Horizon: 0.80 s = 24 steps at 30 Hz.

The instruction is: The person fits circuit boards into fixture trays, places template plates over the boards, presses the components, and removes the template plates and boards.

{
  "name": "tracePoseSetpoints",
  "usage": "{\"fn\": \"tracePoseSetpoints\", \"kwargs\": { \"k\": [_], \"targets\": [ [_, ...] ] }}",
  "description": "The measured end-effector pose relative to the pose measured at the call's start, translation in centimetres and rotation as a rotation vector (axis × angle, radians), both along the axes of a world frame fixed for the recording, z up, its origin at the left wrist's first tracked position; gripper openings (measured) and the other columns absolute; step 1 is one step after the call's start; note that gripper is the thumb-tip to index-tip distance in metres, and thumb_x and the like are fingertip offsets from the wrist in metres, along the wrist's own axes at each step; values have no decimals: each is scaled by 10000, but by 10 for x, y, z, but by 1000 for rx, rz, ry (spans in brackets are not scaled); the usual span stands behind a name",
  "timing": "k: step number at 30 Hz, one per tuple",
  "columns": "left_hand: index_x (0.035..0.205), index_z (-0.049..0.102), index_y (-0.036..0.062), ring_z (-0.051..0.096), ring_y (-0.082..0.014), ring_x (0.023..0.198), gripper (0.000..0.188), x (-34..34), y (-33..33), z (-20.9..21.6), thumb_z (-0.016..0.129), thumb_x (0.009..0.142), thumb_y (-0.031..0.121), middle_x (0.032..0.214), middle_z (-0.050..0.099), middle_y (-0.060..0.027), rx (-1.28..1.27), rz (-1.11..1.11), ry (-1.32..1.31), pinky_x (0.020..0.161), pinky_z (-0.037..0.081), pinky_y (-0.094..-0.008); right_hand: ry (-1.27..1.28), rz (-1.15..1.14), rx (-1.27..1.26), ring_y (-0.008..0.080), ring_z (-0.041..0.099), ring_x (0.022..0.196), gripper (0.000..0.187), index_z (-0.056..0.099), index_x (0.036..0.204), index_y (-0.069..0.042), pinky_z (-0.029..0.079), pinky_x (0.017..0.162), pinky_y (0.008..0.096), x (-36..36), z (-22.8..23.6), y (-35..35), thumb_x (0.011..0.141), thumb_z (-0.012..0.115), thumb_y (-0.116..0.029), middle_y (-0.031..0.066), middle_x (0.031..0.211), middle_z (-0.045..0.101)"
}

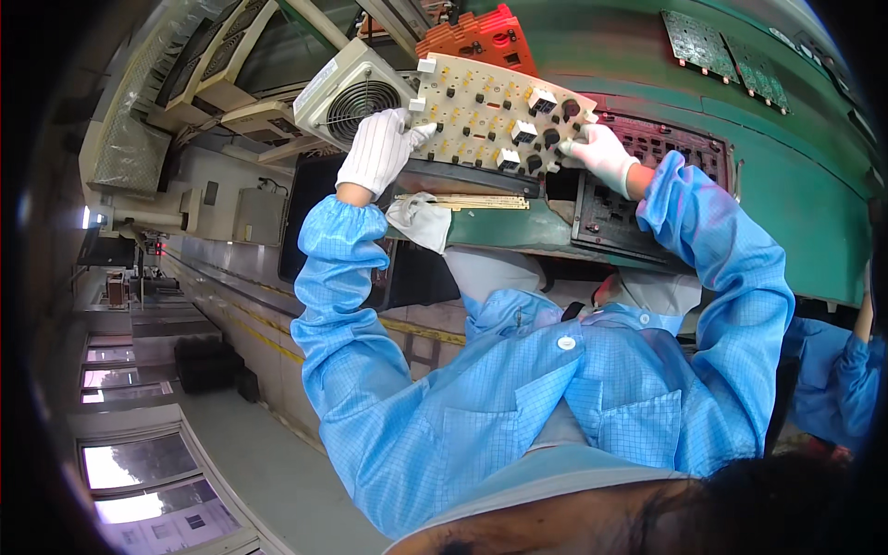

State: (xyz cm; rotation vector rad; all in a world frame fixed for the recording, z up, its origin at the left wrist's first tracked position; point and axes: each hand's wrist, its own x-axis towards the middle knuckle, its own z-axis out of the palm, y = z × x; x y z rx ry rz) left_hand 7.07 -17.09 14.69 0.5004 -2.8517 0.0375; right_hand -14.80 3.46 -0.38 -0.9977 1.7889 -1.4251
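A cream-coloured panel [476, 117] fitted with yellow, black and white electronic parts is held between my two white-gloved hands. My left hand [377, 148] grips its left end, with fingertips over the near left corner. At the opposite end, my right hand [603, 155] is closed on the near right corner, beside some round black parts. The panel lies slightly tilted above the bench; its underside is hidden. Close behind my left hand stands a white box-shaped fan unit [363, 100]. Below my right hand sits a dark frame [730, 166] carrying circuit boards.
An orange panel [481, 44] lies beyond the cream one. Green circuit boards [708, 51] rest at the far right of the green bench [786, 180]. A white cloth [421, 222] and thin pale strips [481, 203] lie near the front edge. A co-worker's blue sleeve [856, 375] shows at right.
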Motion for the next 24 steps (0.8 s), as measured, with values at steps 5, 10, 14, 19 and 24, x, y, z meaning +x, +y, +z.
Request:
{"fn": "tracePoseSetpoints", "kwargs": {
  "k": [5,10,14,19,24],
  "targets": [
    [1051,587,-4,645,-279,649,440,5,26,30,666,785,338,672,634,-165,282,185,146,582,486,-352,84,-30,102,111,558,697,300,596,963,35,455,635,254,16,48,14,837,595,-237,59,824,625],
    [1109,566,9,631,-241,701,546,36,21,45,611,805,461,762,640,-154,526,-10,218,646,473,-314,-212,174,111,127,536,611,237,592,854,29,434,538,285,29,28,7,839,539,-202,63,719,593],
    [866,655,-29,531,-115,639,485,64,35,63,575,840,448,656,589,-106,542,62,-155,604,421,-280,-82,524,211,135,529,564,211,608,795,11,435,517,283,50,1,3,811,538,-188,89,653,563],
    [829,658,-30,540,-146,564,467,71,28,47,532,877,417,609,564,-118,297,-133,-13,544,412,-290,-231,404,335,158,498,428,249,585,673,21,428,411,314,59,1,-3,805,548,-187,63,563,527],
    [801,665,-10,458,-66,406,536,48,22,50,506,869,497,508,528,-28,785,172,3,395,345,-212,392,782,316,274,603,775,190,617,891,0,488,687,349,20,-6,-28,733,544,-77,151,811,629]
  ]
}}
